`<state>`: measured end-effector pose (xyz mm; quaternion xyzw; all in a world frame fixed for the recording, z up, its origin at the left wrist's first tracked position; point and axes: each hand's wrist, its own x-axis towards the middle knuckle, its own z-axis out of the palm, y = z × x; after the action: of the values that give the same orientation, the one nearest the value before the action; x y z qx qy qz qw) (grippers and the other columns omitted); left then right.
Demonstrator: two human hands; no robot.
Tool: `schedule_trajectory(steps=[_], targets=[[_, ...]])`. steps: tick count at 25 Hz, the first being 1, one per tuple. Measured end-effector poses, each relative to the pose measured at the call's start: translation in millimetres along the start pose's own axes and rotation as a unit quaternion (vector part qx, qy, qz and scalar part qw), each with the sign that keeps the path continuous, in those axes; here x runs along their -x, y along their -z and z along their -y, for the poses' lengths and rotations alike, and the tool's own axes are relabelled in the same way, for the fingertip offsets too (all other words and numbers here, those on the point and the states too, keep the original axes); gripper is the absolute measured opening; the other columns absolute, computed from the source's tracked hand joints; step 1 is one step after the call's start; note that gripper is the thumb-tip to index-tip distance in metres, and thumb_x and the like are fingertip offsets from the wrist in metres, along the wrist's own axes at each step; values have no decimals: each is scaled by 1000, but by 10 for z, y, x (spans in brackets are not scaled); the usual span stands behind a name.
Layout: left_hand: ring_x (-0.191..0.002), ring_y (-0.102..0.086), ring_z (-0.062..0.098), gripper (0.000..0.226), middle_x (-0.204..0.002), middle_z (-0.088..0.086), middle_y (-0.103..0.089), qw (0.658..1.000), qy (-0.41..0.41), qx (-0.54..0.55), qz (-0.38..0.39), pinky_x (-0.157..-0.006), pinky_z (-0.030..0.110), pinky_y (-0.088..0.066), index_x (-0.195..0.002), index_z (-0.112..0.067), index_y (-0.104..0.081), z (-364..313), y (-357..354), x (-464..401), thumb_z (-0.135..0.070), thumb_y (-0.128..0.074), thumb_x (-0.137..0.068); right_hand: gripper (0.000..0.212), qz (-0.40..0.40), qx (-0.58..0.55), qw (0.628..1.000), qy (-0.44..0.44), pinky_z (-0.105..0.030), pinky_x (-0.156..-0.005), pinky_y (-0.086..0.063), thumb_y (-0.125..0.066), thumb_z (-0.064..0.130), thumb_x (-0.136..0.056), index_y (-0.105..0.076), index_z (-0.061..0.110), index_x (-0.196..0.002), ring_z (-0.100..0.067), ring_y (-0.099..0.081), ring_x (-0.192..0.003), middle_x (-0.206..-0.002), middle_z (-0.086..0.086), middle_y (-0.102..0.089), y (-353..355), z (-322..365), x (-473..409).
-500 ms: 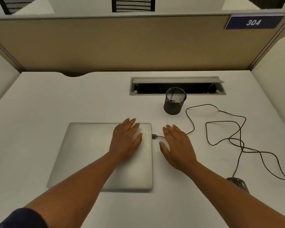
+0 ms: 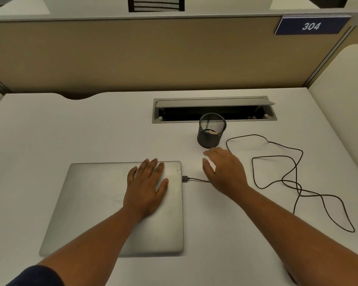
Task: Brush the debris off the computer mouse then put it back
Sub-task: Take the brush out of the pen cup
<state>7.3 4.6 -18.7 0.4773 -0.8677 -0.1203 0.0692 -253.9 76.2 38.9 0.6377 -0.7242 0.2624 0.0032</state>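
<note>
My right hand (image 2: 223, 170) hangs over the counter (image 2: 91, 129) with its fingers loosely spread and holding nothing, just near of the black mesh cup (image 2: 211, 131), and that closeness is my first worry: a careless reach could tip the cup, and I cannot make out what the pale thing inside it is. The second worry is the black cable (image 2: 277, 157), which runs from its plug at the right edge of the closed laptop (image 2: 91, 203), passes under my right hand, and loops loosely over the counter to the right; I judge that catching a loop with my wrist would drag the plug or whatever sits at its other end. My left hand (image 2: 147, 186) lies flat on the laptop lid, fingers straight and slightly spread. The computer mouse is not visible to me; the cable heads toward the near right behind my right forearm, so I judge it lies there, well apart from both hands.
</note>
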Motion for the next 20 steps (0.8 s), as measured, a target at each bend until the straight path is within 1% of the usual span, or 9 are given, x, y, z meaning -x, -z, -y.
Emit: schedule_trajectory(steps=[2, 4, 6, 8, 9, 11, 14, 18, 20], targets=[[-161, -21, 21, 69, -171, -3, -33, 1000, -1, -5, 0, -127, 43, -5, -161, -28, -40, 9, 8, -5, -59, -23, -103, 28, -54, -16, 998, -4, -35, -74, -58, -58, 22, -97, -71, 5, -115, -30, -69, -92, -111, -12, -72, 110, -47, -239], [-161, -20, 21, 69, -171, -4, -32, 1000, 3, -7, 6, -126, 42, -3, -162, -28, -38, 8, 14, -15, -60, -22, -102, 31, -59, -24, 997, -37, -32, -72, -55, -65, 20, -97, -67, 5, -124, -29, -67, -96, -118, -14, -66, 235, -91, -453], [-161, -20, 21, 69, -171, -3, -32, 1000, 2, -10, 7, -126, 42, -4, -161, -28, -38, 4, 7, -20, -60, -23, -102, 46, 7, -10, 995, -97, -32, -74, -53, -65, 30, -99, -57, 9, -139, -29, -64, -106, -128, -13, -61, 311, -144, -636], [-160, -21, 21, 68, -170, -3, -33, 1000, 3, -7, 8, -126, 43, -6, -161, -28, -38, 8, 6, -26, -59, -23, -103, 55, 110, 29, 983, -145, -35, -84, -53, -62, 39, -101, -51, 14, -148, -29, -62, -117, -137, -11, -61, 331, -174, -748], [-160, -22, 22, 68, -170, -3, -33, 1000, 3, -7, 7, -126, 43, -6, -161, -28, -39, 12, 3, -28, -59, -23, -103, 53, 144, 42, 977, -150, -37, -87, -54, -62, 41, -101, -53, 16, -147, -29, -63, -117, -137, -11, -63, 326, -187, -776], [-160, -23, 22, 68, -170, -3, -34, 1000, 3, -8, 6, -126, 43, -6, -161, -28, -39, 9, 1, -28, -59, -24, -103, 41, 168, 49, 975, -138, -39, -86, -55, -59, 38, -103, -62, 17, -138, -29, -66, -109, -128, -11, -70, 321, -203, -809], [-160, -21, 21, 68, -170, -4, -33, 1000, 3, -11, 11, -126, 42, -4, -161, -28, -38, 8, 4, -31, -59, -23, -102, 33, 166, 50, 977, -125, -37, -84, -54, -52, 34, -107, -68, 15, -130, -29, -68, -102, -121, -12, -73, 340, -215, -814], [-159, -26, 23, 67, -168, -2, -37, 1000, 2, -6, 4, -125, 43, -7, -159, -27, -41, 0, 4, -27, -58, -25, -103, 36, 114, 33, 986, -113, -34, -86, -54, -50, 31, -108, -65, 14, -136, -30, -68, -106, -124, -13, -72, 427, -190, -792], [-157, -28, 24, 66, -167, -2, -39, 1000, 1, -2, -3, -124, 44, -10, -158, -26, -44, 1, -1, -24, -58, -27, -102, 37, 76, -3, 991, -114, -30, -81, -52, -52, 31, -107, -65, 14, -137, -30, -68, -104, -122, -13, -73, 505, -189, -751]])
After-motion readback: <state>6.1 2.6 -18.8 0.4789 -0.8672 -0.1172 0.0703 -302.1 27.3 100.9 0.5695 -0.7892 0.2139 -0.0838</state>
